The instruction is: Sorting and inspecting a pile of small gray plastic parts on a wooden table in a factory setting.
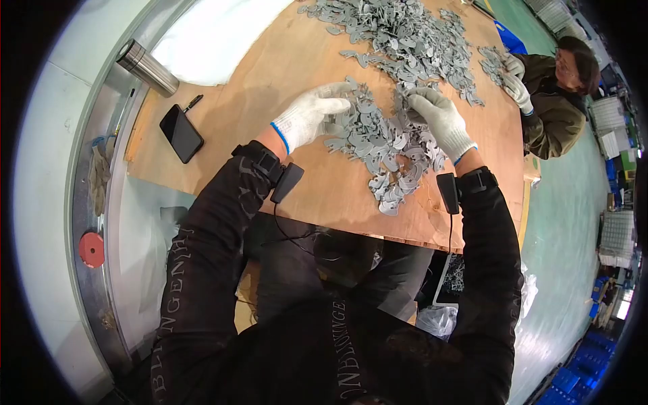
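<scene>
A loose heap of small curved grey flat parts (378,142) lies on the wooden table between my hands. My left hand (312,113), in a white knit glove with a blue cuff, rests at the heap's left edge, thumb and fingers apart. On the other side my right hand (440,120), gloved the same way, reaches in with bent fingers closed at the heap's upper right. What those fingertips hold, if anything, is lost among the grey parts. A black strapped device sits on each of my wrists.
A larger pile of the same parts (405,40) spreads across the far side of the wooden table (270,182). Left of me are a steel flask (147,67), a black phone (181,133) and a pen. At the right, a gloved co-worker (550,101) handles another small pile.
</scene>
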`<action>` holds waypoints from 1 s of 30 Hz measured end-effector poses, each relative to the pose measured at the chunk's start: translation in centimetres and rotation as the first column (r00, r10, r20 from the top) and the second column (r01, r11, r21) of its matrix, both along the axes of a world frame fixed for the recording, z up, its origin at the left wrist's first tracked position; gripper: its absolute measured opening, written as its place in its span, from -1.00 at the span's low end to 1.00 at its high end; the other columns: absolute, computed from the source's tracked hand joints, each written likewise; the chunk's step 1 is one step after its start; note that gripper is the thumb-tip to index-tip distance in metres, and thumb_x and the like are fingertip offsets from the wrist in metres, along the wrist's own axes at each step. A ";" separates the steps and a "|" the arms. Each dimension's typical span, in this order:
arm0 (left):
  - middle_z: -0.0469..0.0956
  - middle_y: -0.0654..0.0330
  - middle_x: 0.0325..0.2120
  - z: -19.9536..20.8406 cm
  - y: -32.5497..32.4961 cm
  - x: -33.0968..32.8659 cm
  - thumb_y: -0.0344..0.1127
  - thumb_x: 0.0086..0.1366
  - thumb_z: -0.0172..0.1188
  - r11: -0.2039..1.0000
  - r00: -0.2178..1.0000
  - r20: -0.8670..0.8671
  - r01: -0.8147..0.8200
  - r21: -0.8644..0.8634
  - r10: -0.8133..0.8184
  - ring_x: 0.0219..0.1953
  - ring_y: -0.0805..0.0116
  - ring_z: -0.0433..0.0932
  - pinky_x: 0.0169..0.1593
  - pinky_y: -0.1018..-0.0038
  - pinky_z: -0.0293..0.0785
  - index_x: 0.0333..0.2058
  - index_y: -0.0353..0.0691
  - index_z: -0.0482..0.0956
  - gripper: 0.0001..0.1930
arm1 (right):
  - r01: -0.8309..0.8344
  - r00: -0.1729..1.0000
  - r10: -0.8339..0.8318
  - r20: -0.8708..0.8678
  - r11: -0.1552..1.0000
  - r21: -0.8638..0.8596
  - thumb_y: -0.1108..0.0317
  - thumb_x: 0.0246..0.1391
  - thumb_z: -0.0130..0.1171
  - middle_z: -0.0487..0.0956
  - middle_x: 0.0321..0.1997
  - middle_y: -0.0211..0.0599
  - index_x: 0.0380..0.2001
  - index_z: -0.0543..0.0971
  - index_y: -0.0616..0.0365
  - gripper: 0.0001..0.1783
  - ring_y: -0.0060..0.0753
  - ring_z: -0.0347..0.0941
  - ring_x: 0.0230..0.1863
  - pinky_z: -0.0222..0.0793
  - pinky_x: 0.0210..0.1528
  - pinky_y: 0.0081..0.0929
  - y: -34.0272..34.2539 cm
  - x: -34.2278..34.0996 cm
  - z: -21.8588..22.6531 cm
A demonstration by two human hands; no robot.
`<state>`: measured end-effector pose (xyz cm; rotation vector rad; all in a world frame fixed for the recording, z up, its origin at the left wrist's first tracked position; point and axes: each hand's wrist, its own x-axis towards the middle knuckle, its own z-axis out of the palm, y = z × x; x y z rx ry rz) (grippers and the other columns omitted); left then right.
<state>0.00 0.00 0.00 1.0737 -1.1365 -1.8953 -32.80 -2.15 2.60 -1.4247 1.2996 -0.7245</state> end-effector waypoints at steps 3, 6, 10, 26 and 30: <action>0.67 0.24 0.08 0.0 0.5 0.1 -0.22 0.58 0.22 0.981 0.972 -0.226 -0.017 0.192 0.061 0.01 0.35 0.70 -0.01 0.36 0.71 0.46 -0.11 0.43 -0.45 | 0.028 0.991 -0.047 0.124 0.989 0.148 0.05 0.46 0.33 0.72 -0.03 -0.45 0.20 0.67 0.15 -0.54 -0.56 0.66 -0.05 0.61 0.05 -0.49 0.8 -0.1 1.0; 0.69 0.22 0.04 0.1 0.7 -0.3 -0.26 0.59 0.18 0.978 0.967 -0.229 -0.063 0.200 0.109 -0.03 0.33 0.72 -0.02 0.33 0.73 0.45 -0.13 0.44 -0.48 | 0.032 0.991 -0.055 0.120 0.982 0.184 0.04 0.48 0.30 0.72 -0.03 -0.44 0.19 0.67 0.16 -0.54 -0.56 0.65 -0.09 0.61 0.02 -0.48 1.1 -0.6 1.1; 0.70 0.18 0.01 0.2 1.1 -0.5 -0.31 0.58 0.14 0.977 0.955 -0.275 -0.055 0.206 0.112 -0.07 0.30 0.73 -0.02 0.29 0.74 0.45 -0.15 0.43 -0.50 | 0.098 0.967 -0.143 0.209 0.973 0.211 0.02 0.51 0.27 0.70 -0.10 -0.45 0.18 0.67 0.17 -0.55 -0.58 0.61 -0.20 0.58 -0.08 -0.50 1.8 -0.6 0.5; 0.69 0.06 0.00 0.6 1.7 0.2 -0.40 0.56 0.10 0.977 0.950 -0.299 -0.020 0.214 0.085 -0.02 0.09 0.76 0.04 0.24 0.78 0.35 -0.22 0.50 -0.57 | 0.138 0.957 -0.197 0.214 0.954 0.266 -0.01 0.48 0.25 0.60 -0.25 -0.44 0.06 0.66 0.22 -0.54 -0.57 0.52 -0.39 0.46 -0.37 -0.51 4.5 -0.2 2.4; 0.68 0.08 -0.04 0.5 1.7 0.1 -0.35 0.59 0.10 0.966 0.950 -0.294 -0.027 0.256 0.104 -0.06 0.11 0.76 -0.02 0.24 0.79 0.29 -0.23 0.54 -0.63 | 0.115 0.948 -0.202 0.245 0.938 0.328 0.04 0.49 0.24 0.63 -0.25 -0.40 0.06 0.63 0.25 -0.56 -0.55 0.56 -0.40 0.48 -0.39 -0.53 5.0 -0.4 2.4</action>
